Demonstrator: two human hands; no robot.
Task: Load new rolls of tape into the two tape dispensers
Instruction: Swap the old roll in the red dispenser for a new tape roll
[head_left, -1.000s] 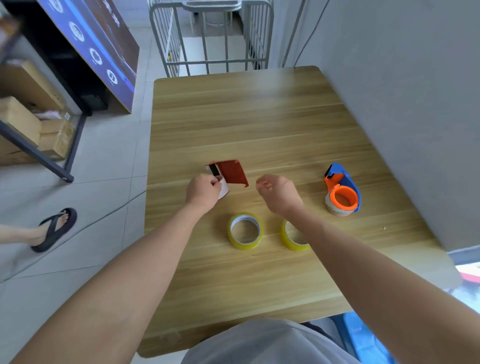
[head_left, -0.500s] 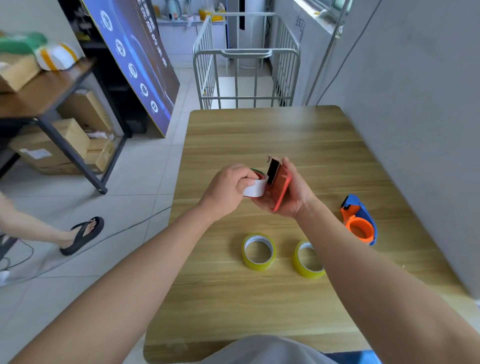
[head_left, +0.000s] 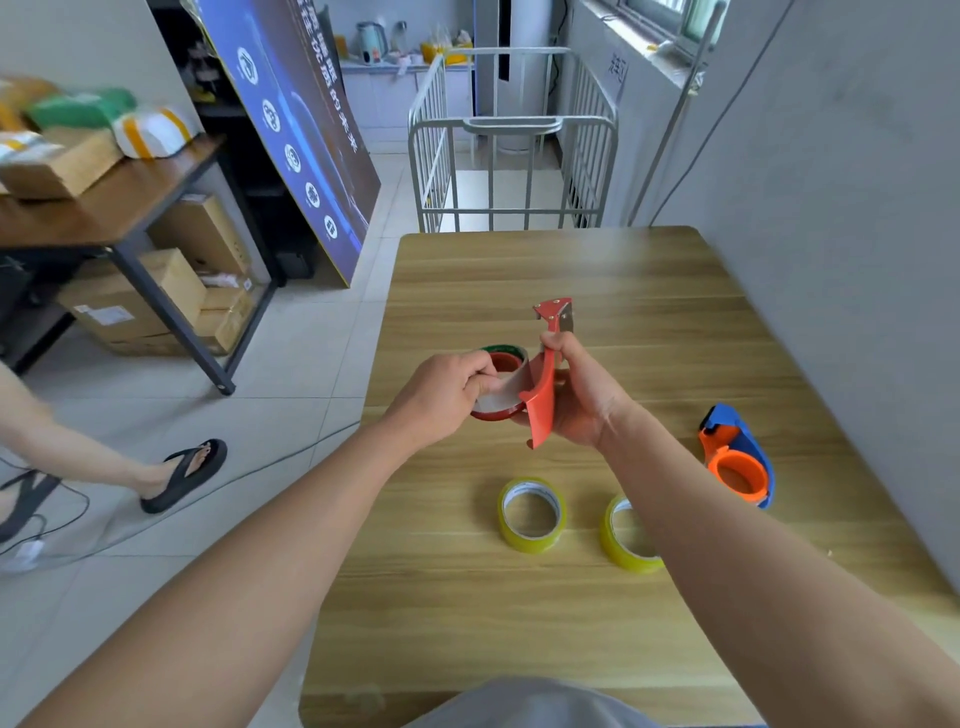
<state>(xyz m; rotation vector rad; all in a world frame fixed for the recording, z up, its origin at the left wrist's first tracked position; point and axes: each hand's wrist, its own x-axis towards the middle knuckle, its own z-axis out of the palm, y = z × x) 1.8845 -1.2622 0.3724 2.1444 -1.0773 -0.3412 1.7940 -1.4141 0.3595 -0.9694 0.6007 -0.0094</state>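
Setting: wooden table (head_left: 545, 613) against a grey wall on the right; tiled floor, boxes and a shelf off to the left.
Right hand (head_left: 582, 400): clasped the red dispenser (head_left: 543, 395) above the table, cutter end pointing far, frame tilted so the hub faced left.
Left hand (head_left: 447, 387): fingers pinched around the spent core (head_left: 501, 382) on the hub, probably to pull it off.
New rolls: yellow roll (head_left: 531, 515) and second yellow roll (head_left: 626, 535) lay flat, near side, within reach.
Other dispenser: blue-and-orange dispenser (head_left: 737, 457) lay untouched at right.
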